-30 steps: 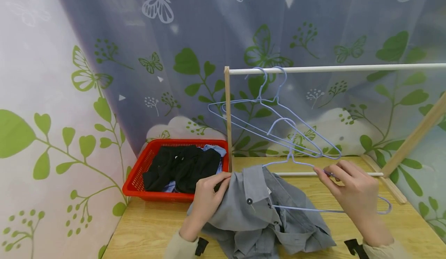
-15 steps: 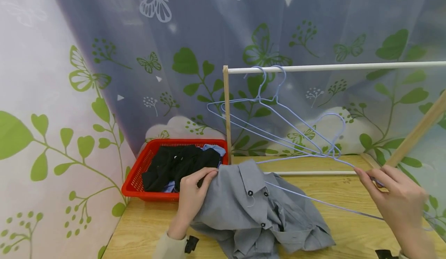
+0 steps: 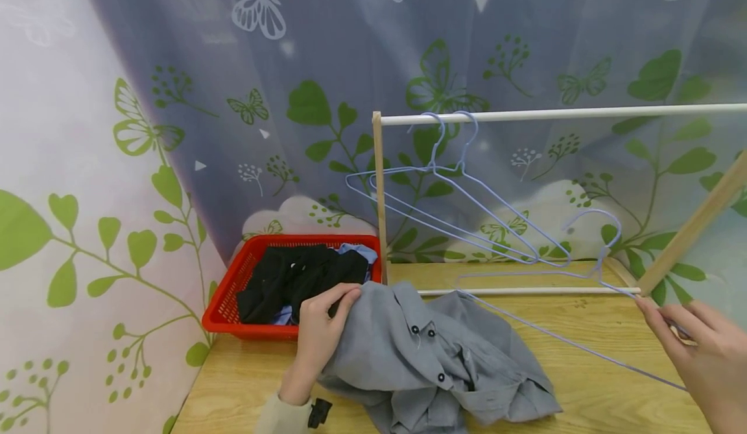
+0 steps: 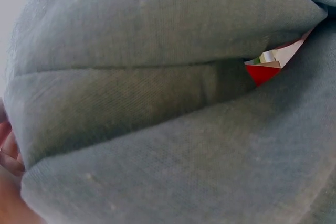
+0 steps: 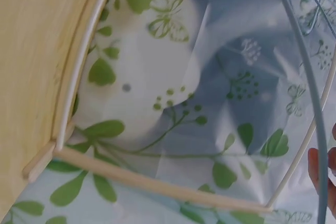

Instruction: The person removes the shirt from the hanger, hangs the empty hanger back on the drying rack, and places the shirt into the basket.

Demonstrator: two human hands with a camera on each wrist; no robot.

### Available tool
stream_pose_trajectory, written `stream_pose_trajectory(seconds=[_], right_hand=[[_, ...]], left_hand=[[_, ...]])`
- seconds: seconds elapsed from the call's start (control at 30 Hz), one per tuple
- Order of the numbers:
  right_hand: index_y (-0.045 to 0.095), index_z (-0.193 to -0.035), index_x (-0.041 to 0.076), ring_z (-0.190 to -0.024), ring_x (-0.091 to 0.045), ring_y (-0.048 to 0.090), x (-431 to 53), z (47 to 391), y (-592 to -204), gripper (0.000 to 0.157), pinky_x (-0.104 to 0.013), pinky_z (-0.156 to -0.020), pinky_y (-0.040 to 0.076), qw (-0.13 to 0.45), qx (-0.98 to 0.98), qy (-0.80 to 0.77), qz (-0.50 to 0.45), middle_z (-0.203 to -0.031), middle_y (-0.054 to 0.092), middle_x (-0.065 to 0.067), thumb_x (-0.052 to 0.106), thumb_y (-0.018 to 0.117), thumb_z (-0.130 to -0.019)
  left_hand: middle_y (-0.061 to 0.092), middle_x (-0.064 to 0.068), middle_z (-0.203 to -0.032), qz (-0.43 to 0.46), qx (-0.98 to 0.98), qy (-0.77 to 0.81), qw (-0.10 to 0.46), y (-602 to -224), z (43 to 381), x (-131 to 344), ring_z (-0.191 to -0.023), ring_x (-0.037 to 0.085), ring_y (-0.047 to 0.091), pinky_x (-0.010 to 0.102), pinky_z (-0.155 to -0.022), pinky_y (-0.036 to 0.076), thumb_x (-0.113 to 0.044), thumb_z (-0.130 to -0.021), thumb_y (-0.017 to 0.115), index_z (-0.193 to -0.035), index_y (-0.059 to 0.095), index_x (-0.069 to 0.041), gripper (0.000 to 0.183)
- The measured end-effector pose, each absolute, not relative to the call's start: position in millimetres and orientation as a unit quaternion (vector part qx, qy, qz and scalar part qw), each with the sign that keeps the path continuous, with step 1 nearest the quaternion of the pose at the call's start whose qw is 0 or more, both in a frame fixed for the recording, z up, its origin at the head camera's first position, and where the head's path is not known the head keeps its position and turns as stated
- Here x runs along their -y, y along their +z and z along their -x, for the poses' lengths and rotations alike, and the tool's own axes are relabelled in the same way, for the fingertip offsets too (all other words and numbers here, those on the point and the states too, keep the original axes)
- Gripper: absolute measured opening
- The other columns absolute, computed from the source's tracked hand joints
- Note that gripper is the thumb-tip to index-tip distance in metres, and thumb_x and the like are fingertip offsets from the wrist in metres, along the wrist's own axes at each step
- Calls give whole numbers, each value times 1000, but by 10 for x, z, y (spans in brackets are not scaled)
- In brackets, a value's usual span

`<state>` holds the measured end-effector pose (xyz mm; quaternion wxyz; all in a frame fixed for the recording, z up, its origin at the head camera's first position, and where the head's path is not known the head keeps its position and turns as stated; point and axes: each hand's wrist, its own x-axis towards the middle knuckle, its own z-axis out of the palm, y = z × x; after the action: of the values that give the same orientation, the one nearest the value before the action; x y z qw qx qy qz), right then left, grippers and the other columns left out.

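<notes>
A grey buttoned shirt (image 3: 373, 356) lies bunched on the wooden table in front of me, and its cloth fills most of the left wrist view. My left hand (image 3: 322, 330) pinches the shirt's upper left edge between thumb and fingers. Off to the right, my right hand (image 3: 700, 346) grips one shoulder of a light-blue hanger (image 3: 583, 348). The hanger's hook points up, and its far left corner shows just behind the shirt's collar area. In the right wrist view, fingers (image 5: 314, 169) are partly visible at the right edge beside the blue hanger bar (image 5: 310, 72).
A red basket (image 3: 251, 330) with dark and blue clothes (image 3: 303, 278) stands at the left. Behind the shirt is a rack with a white rail (image 3: 554, 114) and wooden posts (image 3: 380, 207). Two blue hangers (image 3: 496, 194) hang at its left end. A patterned curtain covers the back.
My right hand has moved right, drawing the hanger out of the shirt. The left hand shifted slightly left, still pinching the cloth, and the collar has sagged.
</notes>
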<state>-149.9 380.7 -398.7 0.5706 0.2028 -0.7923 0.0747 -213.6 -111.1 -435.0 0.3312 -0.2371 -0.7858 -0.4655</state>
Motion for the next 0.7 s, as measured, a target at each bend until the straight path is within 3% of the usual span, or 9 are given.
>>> stream_pose_trajectory(seconds=[0.13, 0.47, 0.63, 0.7], right_hand=[[62, -55, -4, -46, 3, 33, -3960, 1493, -4056, 77, -3, -50, 29, 572, 790, 123, -182, -48, 46, -7, 57, 51, -101], [59, -54, -7, -55, 14, 29, -4148, 1572, -3965, 84, 1, -59, 24, 579, 794, 117, -144, -46, 46, -12, 62, 48, -100], [60, -61, -14, -74, 24, 28, -4118, 1695, -3806, 84, 4, -67, 23, 584, 790, 133, -130, -51, 52, -23, 59, 49, -101], [60, -64, -16, -68, 17, 37, -4083, 1755, -3718, 84, 6, -71, 22, 583, 792, 131, -124, -56, 54, -28, 58, 48, -102]], left_hand=[[77, -1, -98, 238, 786, -464, 332, -4364, 2142, 1106, -91, 11, 74, 19, -89, 54, -9, -93, 73, -99, 78, -11, 8], [77, -1, -97, 242, 785, -463, 333, -4376, 2146, 1093, -91, 11, 74, 20, -88, 54, -10, -93, 73, -99, 78, -11, 8], [77, -1, -97, 250, 781, -460, 340, -4390, 2145, 1086, -89, 12, 74, 23, -86, 56, -9, -92, 74, -99, 78, -11, 8], [77, -1, -97, 251, 781, -461, 340, -4392, 2139, 1083, -89, 12, 74, 23, -86, 56, -9, -92, 74, -99, 78, -11, 8]])
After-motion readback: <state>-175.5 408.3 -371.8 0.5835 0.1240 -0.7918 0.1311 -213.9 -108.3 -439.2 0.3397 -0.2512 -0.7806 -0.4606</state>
